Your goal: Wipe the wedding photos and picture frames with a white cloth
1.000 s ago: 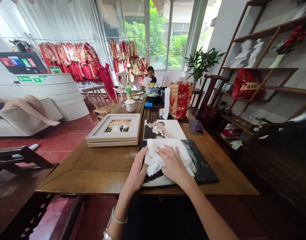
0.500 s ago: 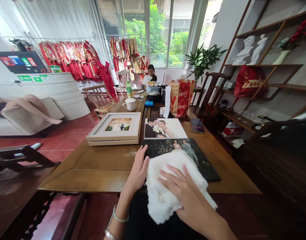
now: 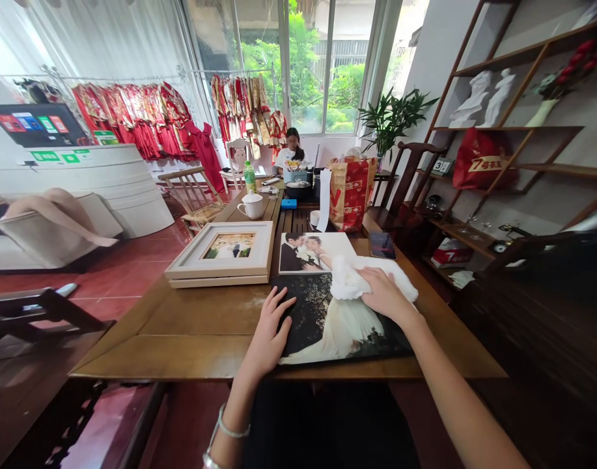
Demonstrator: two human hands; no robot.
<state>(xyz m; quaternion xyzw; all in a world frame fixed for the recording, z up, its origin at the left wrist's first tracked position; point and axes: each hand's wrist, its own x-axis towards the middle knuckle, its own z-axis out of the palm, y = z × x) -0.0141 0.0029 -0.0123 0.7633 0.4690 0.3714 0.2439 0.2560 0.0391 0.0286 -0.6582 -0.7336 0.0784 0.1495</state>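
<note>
Black photo panel [image 3: 337, 326]: is being borne flat by the wooden table [image 3: 181, 332], near its front edge; is being judged stiff, fairly light and slightly slippery, with a printed face easily scratched or smudged; its side edges are being favoured for a hold.
Left hand [image 3: 267, 332]: is being rested on the panel's left edge; its fingers are being held spread and nearly straight, with nothing being gripped.
Right hand [image 3: 388, 296]: is being laid over the cloth with fingers part bent; whether folds are being clasped beneath cannot be told.
White cloth [image 3: 349, 277]: is being bunched on the panel's far right part; is being judged soft, limp and very light, so a handful from above is being favoured; a fuzzy, rumpled texture is being shown.
Picture frame [image 3: 220, 254]: is being set flat at the left, a pale, square-edged rectangle with a broad inner border; a second layer is being shown beneath.
Pale photo print [image 3: 310, 254]: is being laid just beyond the panel, thin and smooth.
Lidded cup [image 3: 252, 206]: is being stood upright, glossy, white and rounded.
Paper bag [image 3: 353, 195]: is being kept upright, creased, in red and tan.
Red clothes [image 3: 132, 124]: are being hung farthest off, in shiny, patterned folds.
</note>
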